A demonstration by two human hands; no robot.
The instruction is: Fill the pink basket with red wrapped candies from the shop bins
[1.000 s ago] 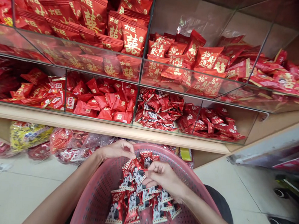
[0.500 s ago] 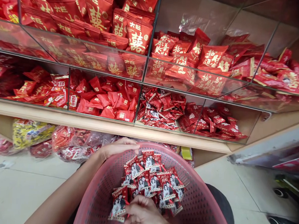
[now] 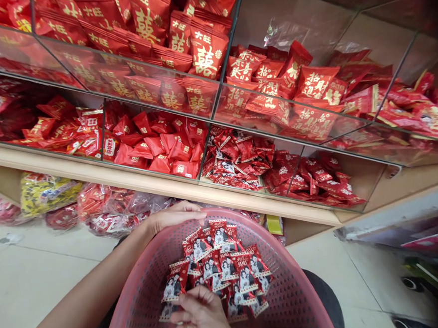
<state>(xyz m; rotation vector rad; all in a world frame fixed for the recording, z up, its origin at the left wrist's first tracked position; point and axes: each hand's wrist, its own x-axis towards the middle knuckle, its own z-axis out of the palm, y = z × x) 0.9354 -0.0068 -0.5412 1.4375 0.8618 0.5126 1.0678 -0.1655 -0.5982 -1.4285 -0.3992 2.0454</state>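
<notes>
A pink plastic basket [image 3: 289, 289] with perforated walls stands in front of me. My left hand [image 3: 178, 217] grips its far-left rim, fingers laid over the edge. Inside lie several small red candy packets [image 3: 230, 265] printed with a black-and-white couple and pale dotted ends. My right hand [image 3: 203, 313] is low in the basket, thumb and fingers pinching the lower corner of one candy packet [image 3: 176, 281] at the left of the pile. Its other fingers are curled, and part of another packet shows below.
Ahead, glass-fronted shelves [image 3: 187, 182] hold red packets in divided compartments. Matching couple-print packets [image 3: 237, 160] fill one lower compartment. Below, plastic bags of sweets [image 3: 50, 194] sit by the tiled floor [image 3: 19, 275]. Black casters [image 3: 404, 327] are at right.
My right hand has shifted slightly left, and the packet at its fingertips has moved up a little, uncovering part of another below. My left hand stays on the rim.
</notes>
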